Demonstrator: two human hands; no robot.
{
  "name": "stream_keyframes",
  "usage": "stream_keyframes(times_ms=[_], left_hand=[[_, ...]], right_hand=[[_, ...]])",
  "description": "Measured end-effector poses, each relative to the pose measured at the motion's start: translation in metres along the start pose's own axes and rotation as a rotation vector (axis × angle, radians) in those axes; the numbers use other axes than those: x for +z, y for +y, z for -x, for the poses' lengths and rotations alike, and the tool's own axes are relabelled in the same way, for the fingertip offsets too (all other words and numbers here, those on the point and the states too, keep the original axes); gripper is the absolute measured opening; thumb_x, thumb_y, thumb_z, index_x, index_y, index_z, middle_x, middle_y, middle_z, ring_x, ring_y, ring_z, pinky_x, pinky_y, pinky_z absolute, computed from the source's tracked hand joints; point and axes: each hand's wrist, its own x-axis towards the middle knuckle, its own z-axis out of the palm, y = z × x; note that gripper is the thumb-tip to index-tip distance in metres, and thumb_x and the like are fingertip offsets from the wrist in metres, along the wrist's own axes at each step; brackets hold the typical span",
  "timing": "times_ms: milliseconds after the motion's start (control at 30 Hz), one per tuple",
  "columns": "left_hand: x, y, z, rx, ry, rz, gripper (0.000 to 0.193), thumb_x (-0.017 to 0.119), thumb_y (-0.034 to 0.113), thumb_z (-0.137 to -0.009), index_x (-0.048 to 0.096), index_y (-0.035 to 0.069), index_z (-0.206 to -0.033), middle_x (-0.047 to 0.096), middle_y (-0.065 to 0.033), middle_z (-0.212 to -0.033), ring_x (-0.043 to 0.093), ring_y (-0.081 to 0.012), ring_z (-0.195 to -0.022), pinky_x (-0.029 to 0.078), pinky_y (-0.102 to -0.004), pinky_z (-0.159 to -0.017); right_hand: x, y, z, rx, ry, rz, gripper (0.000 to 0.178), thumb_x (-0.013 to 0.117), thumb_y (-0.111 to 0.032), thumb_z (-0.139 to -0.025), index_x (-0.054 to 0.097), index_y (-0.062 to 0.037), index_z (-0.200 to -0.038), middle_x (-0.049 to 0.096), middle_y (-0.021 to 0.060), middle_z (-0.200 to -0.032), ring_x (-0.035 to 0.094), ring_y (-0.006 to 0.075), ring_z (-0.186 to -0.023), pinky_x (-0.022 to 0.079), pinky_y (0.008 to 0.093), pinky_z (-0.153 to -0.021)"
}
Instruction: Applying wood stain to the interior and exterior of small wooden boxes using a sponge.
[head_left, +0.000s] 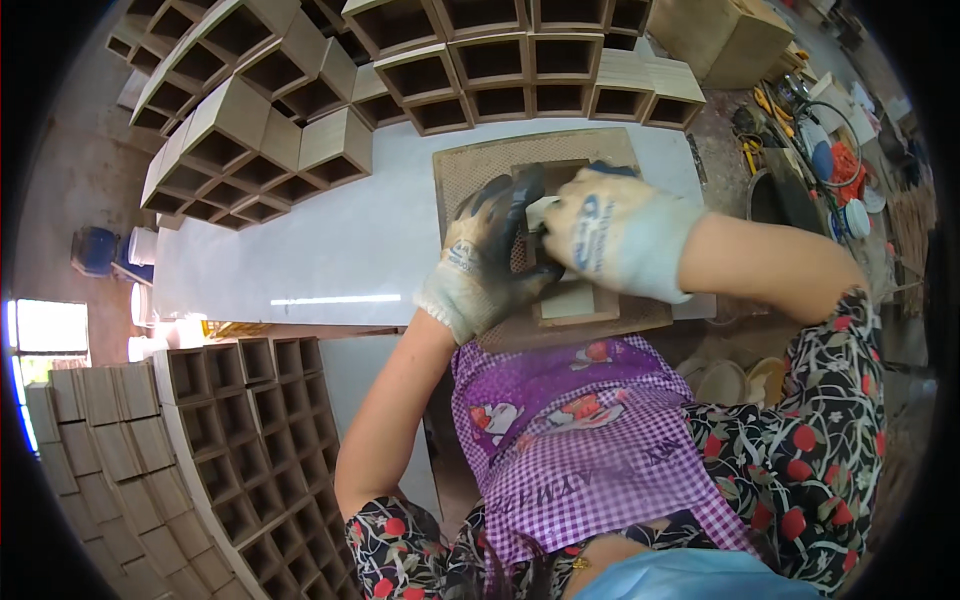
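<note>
A small wooden box point(580, 305) with a pale inner face lies on a brown textured mat point(465, 165), partly hidden by my hands. My left hand point(490, 250), in a white glove with a dark coated palm, grips the left side of the box, its thumb reaching across the opening. My right hand point(620, 230), in a matching glove, is over the box's right side with its fingers curled in. A small pale patch point(541, 212) shows between the hands; whether it is a held piece or part of the box, I cannot tell. The right fingertips are hidden.
Stacked open wooden boxes point(490, 60) line the far side of the pale table point(290, 260), with more point(255, 150) at far left. Another large stack point(250, 430) stands at lower left. Tools, cables and a red bag point(846, 165) crowd the right. A cardboard box point(720, 45) sits at far right.
</note>
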Motion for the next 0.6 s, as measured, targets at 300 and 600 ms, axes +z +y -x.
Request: stream_keyframes(times_ms=[300,600], left_hand=[[0.000,0.011,0.001,-0.047,0.009,-0.044,0.096,0.085,0.018,-0.067,0.036,0.010,-0.150,0.054,-0.0165,-0.133,0.052,-0.0350,-0.125,0.043,-0.0435,-0.106],[0.012,0.016,0.000,-0.021,0.045,-0.070,0.037,0.073,0.009,-0.069,0.070,0.004,-0.106,0.057,-0.0158,-0.130,0.051,-0.0367,-0.125,0.044,-0.0457,-0.104]], right_hand=[[-0.022,0.000,0.037,0.151,-0.021,0.021,0.019,0.057,-0.014,-0.085,0.070,-0.0064,-0.097,0.066,0.0131,-0.099,0.066,0.0278,-0.100,0.051,0.0402,-0.089],[-0.008,0.008,0.065,0.208,-0.114,0.031,0.016,0.061,-0.010,-0.077,0.075,-0.0085,-0.084,0.070,0.0130,-0.090,0.069,0.0288,-0.092,0.053,0.0361,-0.085]])
